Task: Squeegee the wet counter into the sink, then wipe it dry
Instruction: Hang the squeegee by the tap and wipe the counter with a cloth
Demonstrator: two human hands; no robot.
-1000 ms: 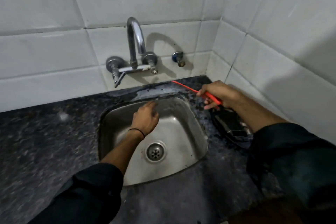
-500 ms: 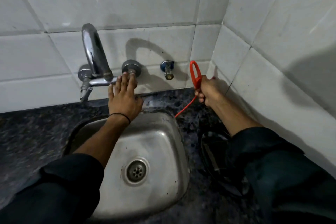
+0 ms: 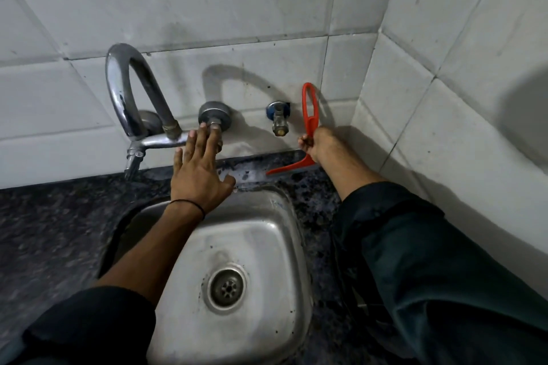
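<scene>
The right hand [image 3: 318,144] is at the far right of the counter [image 3: 311,195], fingers curled tight round the neck of the red squeegee [image 3: 308,124] — the looped handle stands up against the wall tiles [image 3: 237,9], and the blade lies low on the narrow strip of dark stone between the wall and the sink [image 3: 252,246]. The blade's tip points left, toward the middle of that strip, which shines wet just beside it. The left hand [image 3: 198,172] is flat and open, fingers stretched out and slightly spread, fingertips up at the tap valve [image 3: 214,115] and the heel of the palm over the sink's far rim; whether it presses on the valve or merely rests there is hard to tell. The curved faucet [image 3: 127,98] hangs off to the left, its spout well clear of the blade. By the look of it this is the squeegee step, working the awkward far strip behind the basin — drying has not begun, and no cloth is in view. The next move likely calls for keeping the blade edge down flat on the stone and dragging the water near, over the rim and into the basin, and the left hand sits right in that path, so it will probably need to lift away. The small blue stopcock [image 3: 278,118] on the wall crowds the handle, so there is little room to tilt.
</scene>
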